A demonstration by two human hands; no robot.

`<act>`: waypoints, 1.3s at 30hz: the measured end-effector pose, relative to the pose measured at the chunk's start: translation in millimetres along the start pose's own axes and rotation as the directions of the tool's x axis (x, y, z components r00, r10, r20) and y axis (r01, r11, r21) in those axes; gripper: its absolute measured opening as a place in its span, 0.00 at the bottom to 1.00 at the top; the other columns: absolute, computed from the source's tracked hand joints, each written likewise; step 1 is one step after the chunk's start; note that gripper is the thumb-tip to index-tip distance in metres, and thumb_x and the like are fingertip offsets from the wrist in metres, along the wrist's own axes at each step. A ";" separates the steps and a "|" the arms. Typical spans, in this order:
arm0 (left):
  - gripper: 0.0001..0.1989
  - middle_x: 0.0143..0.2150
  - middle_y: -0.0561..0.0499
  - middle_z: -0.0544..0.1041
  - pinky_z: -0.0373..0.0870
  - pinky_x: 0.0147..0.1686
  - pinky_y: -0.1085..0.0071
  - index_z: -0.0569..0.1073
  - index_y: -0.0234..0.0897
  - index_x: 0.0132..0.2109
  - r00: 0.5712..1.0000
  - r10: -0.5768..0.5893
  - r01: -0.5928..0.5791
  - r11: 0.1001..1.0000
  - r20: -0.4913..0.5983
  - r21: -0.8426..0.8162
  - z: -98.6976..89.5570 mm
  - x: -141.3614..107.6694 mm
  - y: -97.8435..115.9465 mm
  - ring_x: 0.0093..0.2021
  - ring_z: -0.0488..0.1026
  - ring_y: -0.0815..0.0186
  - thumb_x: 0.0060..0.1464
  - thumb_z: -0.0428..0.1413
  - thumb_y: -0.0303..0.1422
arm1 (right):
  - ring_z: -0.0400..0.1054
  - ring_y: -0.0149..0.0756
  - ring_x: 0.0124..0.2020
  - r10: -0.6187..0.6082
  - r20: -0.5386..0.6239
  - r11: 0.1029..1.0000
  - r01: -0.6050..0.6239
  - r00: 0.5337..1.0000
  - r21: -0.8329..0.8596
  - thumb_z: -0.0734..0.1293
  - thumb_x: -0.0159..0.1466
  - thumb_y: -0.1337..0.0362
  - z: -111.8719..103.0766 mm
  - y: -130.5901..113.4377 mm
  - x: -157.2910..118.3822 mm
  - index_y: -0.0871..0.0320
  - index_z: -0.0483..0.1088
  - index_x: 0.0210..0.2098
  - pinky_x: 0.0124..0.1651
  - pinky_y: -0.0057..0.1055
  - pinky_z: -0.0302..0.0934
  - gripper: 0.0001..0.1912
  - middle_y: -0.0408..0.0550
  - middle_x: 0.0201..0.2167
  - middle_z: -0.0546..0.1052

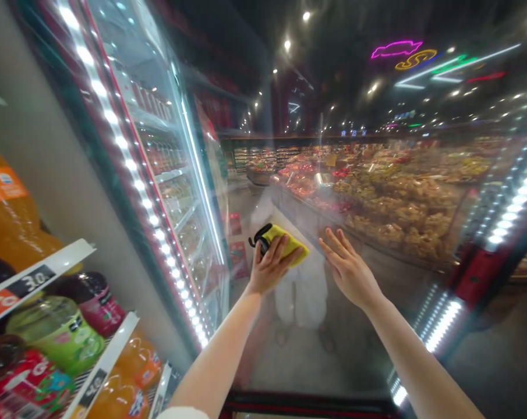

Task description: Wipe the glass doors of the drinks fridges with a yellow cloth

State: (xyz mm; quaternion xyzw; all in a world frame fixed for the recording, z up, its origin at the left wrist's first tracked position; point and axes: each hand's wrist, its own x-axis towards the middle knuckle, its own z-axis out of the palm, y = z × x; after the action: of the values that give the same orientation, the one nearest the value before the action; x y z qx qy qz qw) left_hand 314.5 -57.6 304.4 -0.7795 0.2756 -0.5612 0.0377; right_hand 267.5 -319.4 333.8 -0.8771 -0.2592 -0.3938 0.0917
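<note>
Just below the middle of the frame, my left hand (269, 266) has the yellow cloth (299, 247) clamped beneath its fingers, up against the glass pane (354, 355). The fingers lie close over the cloth, with the thumb by the black piece (262, 234) at its left end. Right of center, my right hand (347, 269) holds nothing; its fingers are raised and slightly apart, the palm turned to the pane. Whether it touches the glass or sits just off it, I can't tell.

As for how far along things are, the cloth covers only a small patch in the middle of the pane. A faint haze shows around and above my hands, but I can't separate smears in the glass from reflections, so I can't say which parts are wiped and which are left.

In the lower part of the pane there's a pale reflected figure (304, 291). Down the left runs a bright light strip (146, 203), with another light strip (514, 203) at the right edge. At lower left, soft drink bottles (56, 329) stand on shelves behind price rails (101, 369). Heaped produce (403, 215) fills the right middle, beneath neon shapes (396, 48) at upper right.
</note>
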 end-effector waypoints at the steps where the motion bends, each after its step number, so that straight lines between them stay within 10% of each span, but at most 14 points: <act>1: 0.31 0.70 0.50 0.69 0.32 0.75 0.48 0.62 0.60 0.70 0.999 -0.036 0.036 0.999 -0.025 0.009 -0.1 -0.1 -6.0 0.72 0.60 0.55 0.63 0.58 0.38 | 0.40 0.51 0.76 0.005 0.007 0.999 -0.005 1.000 -0.035 0.57 0.71 0.73 -4.1 8.9 -6.7 0.45 0.44 0.76 0.71 0.58 0.56 0.37 0.47 0.76 0.50; 6: 0.32 0.77 0.39 0.52 0.35 0.69 0.28 0.61 0.48 0.72 0.846 -0.523 0.527 0.850 -0.103 0.015 7.5 65.9 3.7 0.76 0.46 0.38 0.64 0.56 0.40 | 0.34 0.60 0.77 0.152 0.013 0.964 -0.145 0.988 -0.222 0.60 0.70 0.71 -14.3 46.3 -31.5 0.45 0.49 0.75 0.68 0.68 0.55 0.37 0.43 0.77 0.45; 9: 0.31 0.77 0.43 0.54 0.34 0.70 0.31 0.60 0.54 0.72 0.898 -0.440 0.440 0.897 0.018 -0.032 18.9 89.3 38.0 0.76 0.48 0.43 0.64 0.56 0.41 | 0.30 0.62 0.77 0.162 0.039 0.963 -0.150 0.986 -0.223 0.59 0.68 0.73 -10.9 60.1 -33.2 0.44 0.50 0.74 0.66 0.70 0.57 0.38 0.41 0.77 0.42; 14: 0.31 0.71 0.52 0.68 0.35 0.74 0.44 0.62 0.67 0.68 0.982 -0.114 0.126 0.989 0.149 -0.073 26.0 42.8 56.2 0.71 0.63 0.53 0.62 0.59 0.39 | 0.35 0.54 0.77 0.078 0.036 0.991 -0.074 0.996 -0.114 0.57 0.69 0.75 -12.3 85.4 -38.8 0.48 0.52 0.74 0.69 0.62 0.58 0.36 0.45 0.77 0.46; 22: 0.33 0.77 0.43 0.52 0.37 0.70 0.32 0.57 0.53 0.73 0.863 -0.500 0.502 0.865 0.079 -0.013 38.5 112.4 86.2 0.77 0.45 0.42 0.64 0.55 0.40 | 0.37 0.60 0.76 0.144 0.111 0.970 -0.119 0.983 -0.210 0.57 0.67 0.76 -26.7 111.9 -48.0 0.47 0.59 0.71 0.66 0.75 0.51 0.35 0.46 0.76 0.49; 28: 0.30 0.70 0.54 0.69 0.38 0.74 0.47 0.61 0.65 0.70 0.973 0.023 0.012 0.988 0.230 -0.152 37.8 74.2 101.7 0.70 0.64 0.58 0.65 0.55 0.34 | 0.39 0.55 0.77 0.107 0.114 0.990 -0.096 0.988 -0.102 0.56 0.67 0.76 -27.4 124.6 -49.4 0.47 0.57 0.72 0.68 0.70 0.51 0.36 0.47 0.76 0.51; 31: 0.28 0.71 0.49 0.68 0.38 0.73 0.41 0.63 0.58 0.70 0.969 -0.186 0.200 0.977 0.162 -0.078 31.9 69.5 84.1 0.71 0.62 0.52 0.65 0.55 0.35 | 0.39 0.51 0.77 0.078 0.070 0.995 -0.073 0.995 -0.065 0.57 0.68 0.75 -33.3 143.5 -62.6 0.48 0.54 0.73 0.71 0.64 0.52 0.36 0.48 0.76 0.50; 34: 0.30 0.76 0.40 0.57 0.35 0.70 0.30 0.64 0.49 0.71 0.864 -0.503 0.503 0.864 0.016 -0.021 37.3 111.3 86.8 0.76 0.48 0.40 0.63 0.57 0.40 | 0.35 0.55 0.77 0.149 0.023 0.985 -0.146 0.989 -0.095 0.59 0.66 0.76 -34.9 160.7 -74.3 0.48 0.51 0.74 0.70 0.65 0.54 0.39 0.47 0.77 0.46; 39: 0.30 0.76 0.44 0.58 0.31 0.71 0.33 0.62 0.56 0.71 0.934 -0.340 0.349 0.935 0.113 -0.070 60.6 148.7 139.0 0.76 0.50 0.46 0.64 0.56 0.40 | 0.34 0.53 0.77 0.124 0.041 0.992 -0.123 0.991 -0.042 0.58 0.64 0.78 -29.5 176.3 -79.6 0.51 0.53 0.74 0.69 0.59 0.59 0.40 0.47 0.77 0.44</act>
State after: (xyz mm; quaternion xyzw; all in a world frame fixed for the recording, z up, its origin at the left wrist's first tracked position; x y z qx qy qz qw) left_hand 347.4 -260.4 358.0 -0.8435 0.1570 -0.5071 -0.0822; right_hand 297.2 -510.3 302.5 -0.9014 -0.1987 -0.3733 0.0932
